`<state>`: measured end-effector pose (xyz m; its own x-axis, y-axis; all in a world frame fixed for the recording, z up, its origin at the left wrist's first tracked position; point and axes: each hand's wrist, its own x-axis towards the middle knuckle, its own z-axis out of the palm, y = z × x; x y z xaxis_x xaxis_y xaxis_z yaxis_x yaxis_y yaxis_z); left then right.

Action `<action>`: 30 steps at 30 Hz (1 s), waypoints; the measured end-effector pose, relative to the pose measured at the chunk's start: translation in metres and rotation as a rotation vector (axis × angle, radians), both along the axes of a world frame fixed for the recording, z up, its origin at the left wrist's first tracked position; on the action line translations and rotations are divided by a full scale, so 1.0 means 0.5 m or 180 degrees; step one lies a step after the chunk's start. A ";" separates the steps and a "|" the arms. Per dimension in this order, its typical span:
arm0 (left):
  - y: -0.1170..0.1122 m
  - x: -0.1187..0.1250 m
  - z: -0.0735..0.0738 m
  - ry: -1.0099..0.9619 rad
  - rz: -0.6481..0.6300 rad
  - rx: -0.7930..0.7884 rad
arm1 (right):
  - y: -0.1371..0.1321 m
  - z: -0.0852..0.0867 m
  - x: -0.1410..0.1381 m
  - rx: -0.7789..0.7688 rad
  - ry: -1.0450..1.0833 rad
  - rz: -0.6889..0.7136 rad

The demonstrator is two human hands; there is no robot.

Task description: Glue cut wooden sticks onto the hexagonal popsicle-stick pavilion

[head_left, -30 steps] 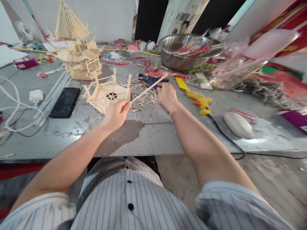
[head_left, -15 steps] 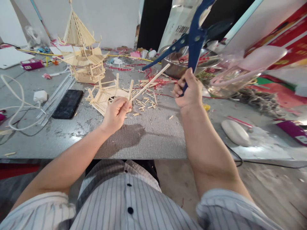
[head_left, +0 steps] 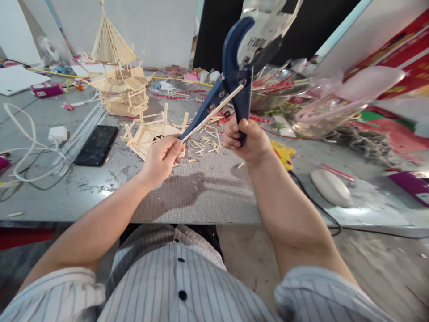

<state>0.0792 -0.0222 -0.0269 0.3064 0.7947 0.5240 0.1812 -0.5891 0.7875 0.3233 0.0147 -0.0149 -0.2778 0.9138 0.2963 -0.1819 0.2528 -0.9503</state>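
My left hand (head_left: 161, 157) pinches the near end of a long wooden stick (head_left: 214, 112), which slants up to the right. My right hand (head_left: 246, 139) is closed round one handle of dark blue cutters (head_left: 231, 76), raised above the table. The stick's far end lies across the cutters' head. Just behind my left hand a small half-built stick frame (head_left: 150, 132) rests on the grey table (head_left: 201, 192), with several short stick offcuts (head_left: 204, 143) beside it.
A tall stick pagoda model (head_left: 115, 71) stands at the back left. A black phone (head_left: 96, 145) and a white charger with cable (head_left: 56, 134) lie left. A steel bowl (head_left: 275, 96), a yellow glue gun (head_left: 283, 154) and a white oval object (head_left: 330, 187) are on the right.
My right hand picked the blue cutters up off the table, lifted them, and brought them left onto the stick's far end. My left hand kept holding the stick almost still.
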 end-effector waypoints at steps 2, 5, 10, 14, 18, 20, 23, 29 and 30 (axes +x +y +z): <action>-0.002 0.001 0.004 0.0007 0.0008 0.0115 | -0.004 0.000 -0.001 -0.0006 -0.0222 0.0290; -0.004 -0.001 0.005 0.0099 0.0137 0.0206 | -0.010 -0.001 -0.011 -0.0082 -0.0827 0.0829; 0.000 0.000 -0.008 0.0146 0.0080 0.0120 | -0.026 -0.004 -0.052 0.0066 -0.0896 0.0776; -0.008 0.010 -0.012 0.0377 -0.0007 0.0015 | -0.044 0.006 -0.082 0.0225 -0.0990 0.0246; -0.015 0.019 -0.010 0.0430 -0.0268 -0.0016 | -0.053 0.026 -0.080 0.0151 -0.0506 0.0198; -0.013 0.019 -0.010 0.0297 -0.0166 -0.0047 | -0.051 0.029 -0.061 0.0110 -0.0354 0.0034; -0.007 0.014 -0.011 0.0189 0.0075 -0.0208 | -0.045 0.006 -0.021 0.0401 -0.0715 -0.0735; -0.001 0.014 -0.016 0.0213 0.0107 -0.0462 | -0.046 -0.090 0.026 0.0896 -0.1982 -0.1561; -0.001 0.014 -0.016 0.0194 0.0116 -0.0492 | -0.046 -0.100 0.027 0.1054 -0.2160 -0.1626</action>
<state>0.0864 -0.0226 -0.0348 0.3034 0.8755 0.3761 0.2504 -0.4541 0.8550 0.3367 -0.0085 -0.0648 -0.0730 0.8709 0.4860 0.5988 0.4280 -0.6769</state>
